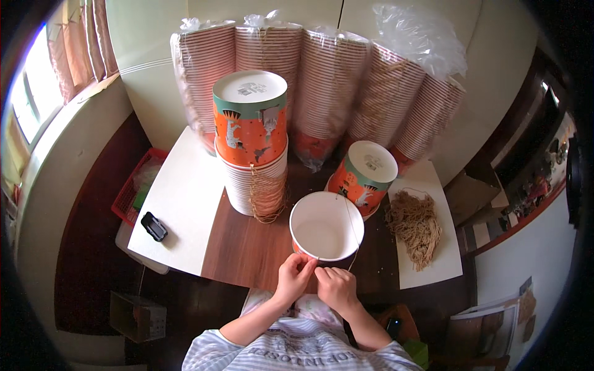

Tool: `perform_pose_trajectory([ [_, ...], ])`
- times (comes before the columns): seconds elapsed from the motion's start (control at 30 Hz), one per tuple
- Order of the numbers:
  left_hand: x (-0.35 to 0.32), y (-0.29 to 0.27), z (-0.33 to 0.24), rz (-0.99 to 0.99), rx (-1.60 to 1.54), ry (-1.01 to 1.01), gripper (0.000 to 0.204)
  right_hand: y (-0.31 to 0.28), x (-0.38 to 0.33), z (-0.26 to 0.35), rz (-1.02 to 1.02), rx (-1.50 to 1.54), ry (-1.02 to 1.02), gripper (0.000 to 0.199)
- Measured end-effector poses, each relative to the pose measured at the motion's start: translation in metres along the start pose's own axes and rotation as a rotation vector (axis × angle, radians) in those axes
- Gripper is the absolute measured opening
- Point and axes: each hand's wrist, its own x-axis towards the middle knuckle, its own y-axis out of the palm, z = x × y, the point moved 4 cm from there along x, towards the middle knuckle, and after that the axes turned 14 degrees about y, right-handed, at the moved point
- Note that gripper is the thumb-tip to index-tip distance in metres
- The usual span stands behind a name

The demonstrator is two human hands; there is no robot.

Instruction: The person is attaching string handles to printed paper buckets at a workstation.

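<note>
An open paper bucket, white inside, stands upright on the brown table near its front edge. A thin string crosses from its far rim down past its right side to the near rim. My left hand is closed in a pinch at the near rim, where a string end sticks up. Beside it my right hand is curled shut on the string, its fingertips partly hidden. Just behind, a printed orange and green bucket stands upside down. A pile of loose tan strings lies to the right.
Tall stacks of buckets in clear plastic bags line the table's back. Front left of them, an upside-down orange bucket tops a stack with strings hanging down. A small black case sits left; a red basket is beyond the edge.
</note>
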Motion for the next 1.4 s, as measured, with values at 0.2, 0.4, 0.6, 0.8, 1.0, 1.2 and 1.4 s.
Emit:
perform_pose_trajectory([
  [0.2,0.003,0.001,0.007,-0.055,0.077,0.062,0.010,0.000,0.005,0.005,0.004,-0.027,-0.053,0.008],
  [0.4,0.004,0.005,-0.001,-0.089,-0.033,-0.014,0.010,0.000,0.004,0.005,-0.005,-0.002,-0.064,0.010],
  [0.6,0.003,0.003,-0.002,-0.077,-0.032,-0.044,0.010,0.003,0.003,0.002,0.003,0.005,-0.060,0.010],
  [0.8,0.008,-0.023,-0.002,-0.114,0.114,0.180,0.010,-0.013,0.003,-0.008,-0.034,-0.033,0.015,0.021],
  [1.0,0.024,-0.047,-0.042,-0.047,0.357,0.325,0.009,-0.033,0.020,-0.027,-0.093,-0.171,-0.007,0.027],
  [1.2,0.043,-0.070,-0.085,0.324,0.464,0.557,0.044,-0.065,0.037,-0.017,-0.036,0.112,-0.126,0.011],
  [1.4,0.056,-0.117,-0.092,0.550,0.131,0.366,0.016,-0.081,0.085,-0.010,0.218,0.633,-0.033,0.008],
])
